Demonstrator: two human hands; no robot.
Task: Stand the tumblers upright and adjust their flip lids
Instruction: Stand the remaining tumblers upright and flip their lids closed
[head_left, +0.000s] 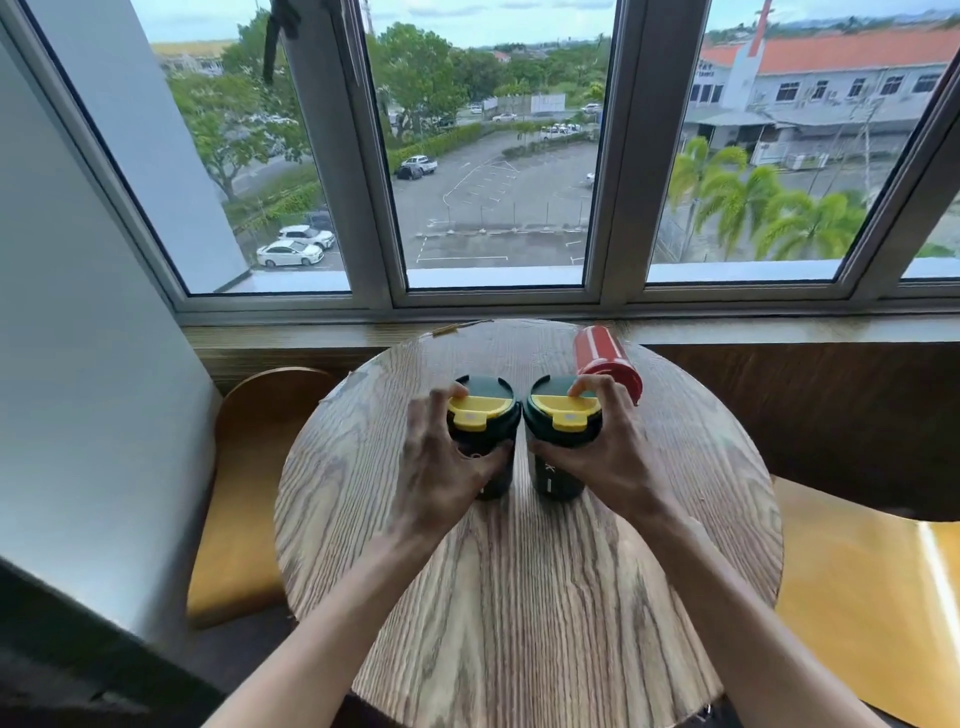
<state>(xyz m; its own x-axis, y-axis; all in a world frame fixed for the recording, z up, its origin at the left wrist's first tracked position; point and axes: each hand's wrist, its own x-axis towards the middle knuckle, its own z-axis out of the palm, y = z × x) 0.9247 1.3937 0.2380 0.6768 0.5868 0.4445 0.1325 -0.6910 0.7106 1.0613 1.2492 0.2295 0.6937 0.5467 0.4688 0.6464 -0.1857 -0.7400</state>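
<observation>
Two dark green tumblers with yellow flip lids stand upright side by side, touching, at the middle of the round wooden table (519, 597). My left hand (441, 467) wraps the left tumbler (493, 478), with a fingertip on its yellow lid (475, 410). My right hand (608, 452) grips the right tumbler (550, 483), fingers resting on its yellow lid (563, 408). Both lids lie flat on the tops. A red tumbler (602, 356) lies on its side behind the right one.
A window ledge (311, 332) and a large window run along the table's far side. Yellow wooden chair seats sit at the left (244, 519) and the right (872, 597). A white wall (78, 364) stands on the left.
</observation>
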